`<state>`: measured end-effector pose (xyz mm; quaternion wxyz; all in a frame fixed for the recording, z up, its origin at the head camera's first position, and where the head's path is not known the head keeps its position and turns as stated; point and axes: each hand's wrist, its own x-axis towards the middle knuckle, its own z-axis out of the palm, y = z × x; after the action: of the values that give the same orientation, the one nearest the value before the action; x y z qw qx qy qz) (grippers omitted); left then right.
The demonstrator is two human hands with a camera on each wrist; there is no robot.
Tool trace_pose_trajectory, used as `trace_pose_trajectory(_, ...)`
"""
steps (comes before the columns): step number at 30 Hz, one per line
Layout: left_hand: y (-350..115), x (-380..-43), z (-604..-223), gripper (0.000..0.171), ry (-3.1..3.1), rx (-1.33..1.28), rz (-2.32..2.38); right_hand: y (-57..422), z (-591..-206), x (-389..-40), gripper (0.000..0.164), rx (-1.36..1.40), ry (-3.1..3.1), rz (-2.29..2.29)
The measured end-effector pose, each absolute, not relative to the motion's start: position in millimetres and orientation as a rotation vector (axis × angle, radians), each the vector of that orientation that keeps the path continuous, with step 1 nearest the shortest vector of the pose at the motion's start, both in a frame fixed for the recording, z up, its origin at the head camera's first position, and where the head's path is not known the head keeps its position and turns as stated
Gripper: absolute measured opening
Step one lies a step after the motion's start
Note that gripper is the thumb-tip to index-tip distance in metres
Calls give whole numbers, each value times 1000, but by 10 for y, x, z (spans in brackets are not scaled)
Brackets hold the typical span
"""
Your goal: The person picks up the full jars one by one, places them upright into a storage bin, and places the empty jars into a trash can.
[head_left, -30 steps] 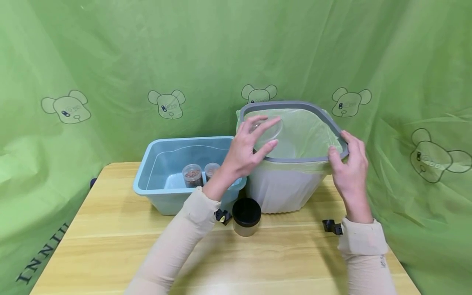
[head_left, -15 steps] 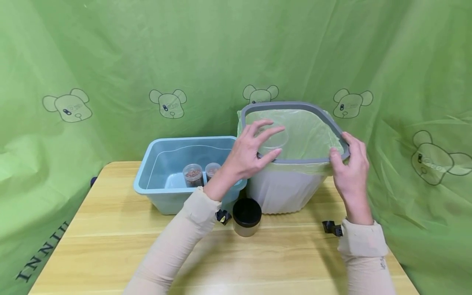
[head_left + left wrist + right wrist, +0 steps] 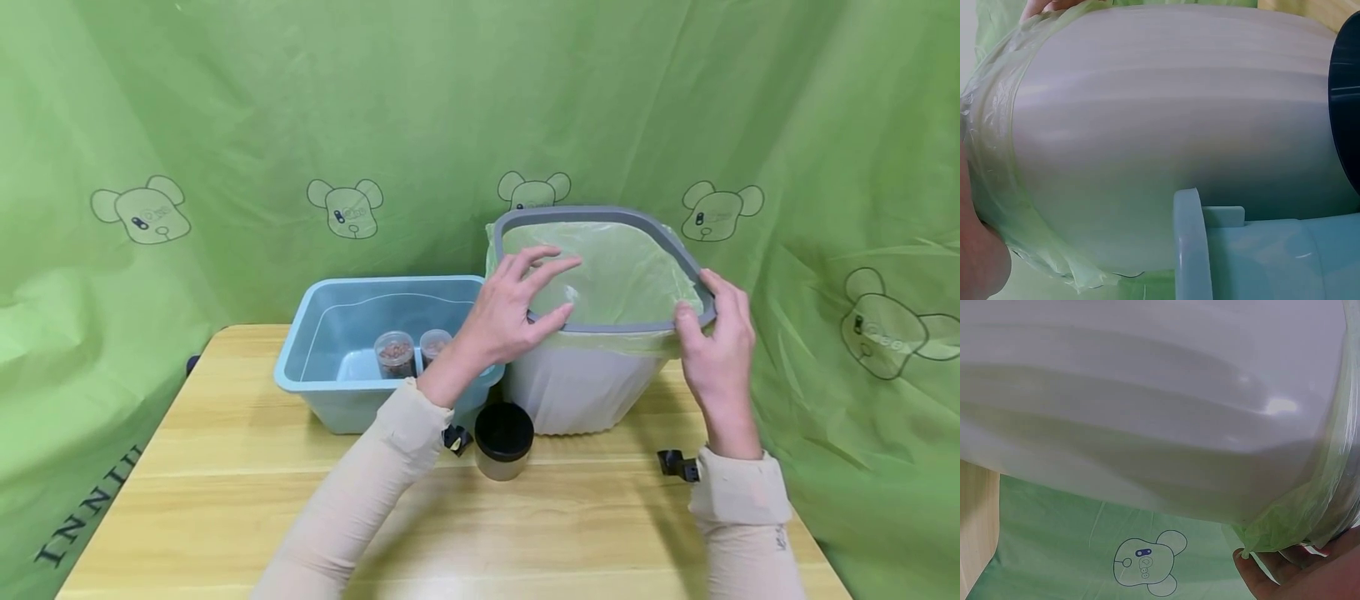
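A white trash bin [image 3: 577,387] with a grey rim ring [image 3: 592,213] and a pale green bag [image 3: 622,271] stands at centre right. My left hand [image 3: 506,308] is over the near left of its mouth, fingers spread and bent, nothing between them. Inside the bag, a small clear glint [image 3: 570,294] shows near the thumb. With the thumb inside and fingers outside, my right hand [image 3: 720,342] grips the rim at the right corner; in the right wrist view its fingers [image 3: 1257,575] meet the bag's gathered edge.
A blue tub [image 3: 375,386] left of the bin holds two clear jars of brown bits, one jar [image 3: 395,357] partly screened by my left forearm. In front stands a black-lidded jar [image 3: 503,442]. A green curtain [image 3: 420,125] hangs behind the wooden table [image 3: 525,533].
A clear round piece left my left fingers and dropped into the bag; only a glint shows now. The left hand shifted slightly right and down. My right hand stays on the rim.
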<state>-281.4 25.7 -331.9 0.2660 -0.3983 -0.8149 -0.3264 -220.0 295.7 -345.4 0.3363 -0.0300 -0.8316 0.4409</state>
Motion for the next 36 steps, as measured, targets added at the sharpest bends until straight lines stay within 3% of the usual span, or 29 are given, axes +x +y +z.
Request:
trace_pose_trajectory(22,141,-2724,-3321,56,-2173,-1083,-959,2946,-3440,-2204,56,-72,-2184,1145)
trace_pose_trajectory(36,-124,-2413,-3649,57,-1965,-1160,-819,2960,-3453,-2199,56,-60,-2147,1125)
